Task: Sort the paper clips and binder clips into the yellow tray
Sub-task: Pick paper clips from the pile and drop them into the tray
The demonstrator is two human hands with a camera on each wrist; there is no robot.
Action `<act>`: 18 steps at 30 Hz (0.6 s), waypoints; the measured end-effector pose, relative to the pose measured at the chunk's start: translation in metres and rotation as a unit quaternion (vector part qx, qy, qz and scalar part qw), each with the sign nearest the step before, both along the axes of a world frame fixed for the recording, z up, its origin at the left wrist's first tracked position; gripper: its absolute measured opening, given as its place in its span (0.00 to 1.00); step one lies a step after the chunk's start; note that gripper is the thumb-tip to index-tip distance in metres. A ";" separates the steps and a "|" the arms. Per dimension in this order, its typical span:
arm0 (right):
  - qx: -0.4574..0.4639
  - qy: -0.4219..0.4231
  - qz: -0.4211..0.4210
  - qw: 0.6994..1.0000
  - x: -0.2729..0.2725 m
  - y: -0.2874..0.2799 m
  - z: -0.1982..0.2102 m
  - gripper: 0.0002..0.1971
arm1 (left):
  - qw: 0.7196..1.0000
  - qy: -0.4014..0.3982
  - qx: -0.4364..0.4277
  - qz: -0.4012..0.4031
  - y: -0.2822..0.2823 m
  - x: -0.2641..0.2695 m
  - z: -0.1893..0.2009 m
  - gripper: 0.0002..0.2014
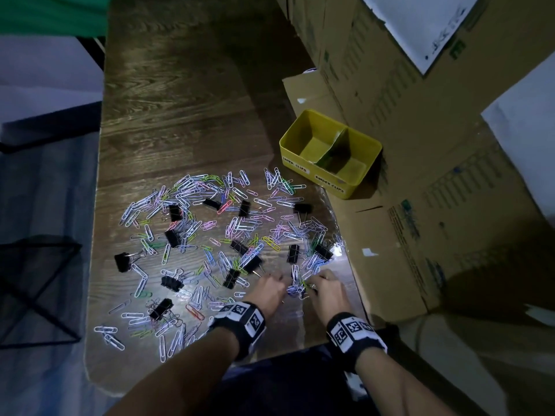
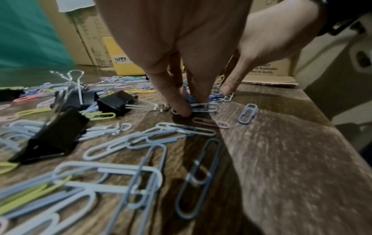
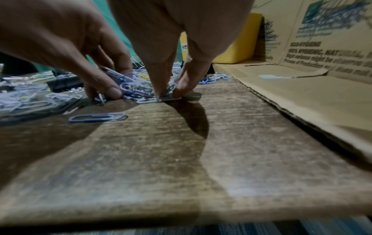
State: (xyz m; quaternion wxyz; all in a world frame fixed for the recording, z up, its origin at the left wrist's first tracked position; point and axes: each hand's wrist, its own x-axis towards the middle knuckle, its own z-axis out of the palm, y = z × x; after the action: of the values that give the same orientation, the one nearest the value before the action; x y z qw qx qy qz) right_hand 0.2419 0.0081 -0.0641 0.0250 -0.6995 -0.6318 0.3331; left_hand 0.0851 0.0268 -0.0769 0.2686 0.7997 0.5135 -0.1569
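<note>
Location type: storeroom or office back room. Evidence: stacked printed cardboard cartons (image 1: 420, 121) along the right edge of a wood-grain desk (image 1: 180, 115); dim lighting; loose stationery.

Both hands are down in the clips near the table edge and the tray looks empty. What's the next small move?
Probably close both hands on the bunch of paper clips between them and lift it. Fingertips already press into that bunch on the table, and the yellow tray holds nothing yet, so it goes to the side labelled for paper clips.

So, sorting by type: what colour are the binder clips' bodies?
Black bodies on the folding metal binder clips, clearest in the head view.
</note>
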 end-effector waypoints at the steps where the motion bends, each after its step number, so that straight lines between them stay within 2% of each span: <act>1: 0.002 0.002 -0.003 1.000 0.000 0.001 -0.001 0.11 | 1.000 -0.010 -0.015 0.016 0.003 -0.003 -0.001 0.14; 4: -0.005 0.007 0.004 1.000 -0.001 0.003 -0.002 0.09 | 0.996 -0.064 -0.025 0.056 0.012 -0.013 0.000 0.11; 8: -0.028 -0.015 0.040 0.999 -0.003 0.008 -0.001 0.10 | 0.990 -0.123 -0.029 0.063 0.021 -0.024 0.009 0.11; 11: -0.037 -0.007 0.034 0.999 -0.004 0.013 0.002 0.09 | 0.984 -0.163 -0.042 0.060 0.026 -0.034 0.018 0.11; 14: -0.038 0.012 -0.017 0.999 0.002 0.014 0.004 0.08 | 0.970 -0.219 -0.071 0.078 0.033 -0.043 0.030 0.11; 18: -0.022 0.110 -0.140 0.984 0.013 0.013 0.016 0.12 | 0.929 -0.278 -0.165 0.180 0.051 -0.055 0.045 0.02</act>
State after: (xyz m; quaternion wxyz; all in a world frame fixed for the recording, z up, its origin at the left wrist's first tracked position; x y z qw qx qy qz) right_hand 0.2551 0.0216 -0.0478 0.1253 -0.7403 -0.5139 0.4149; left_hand 0.0303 0.0776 -0.0321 0.5522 0.6501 0.5205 0.0404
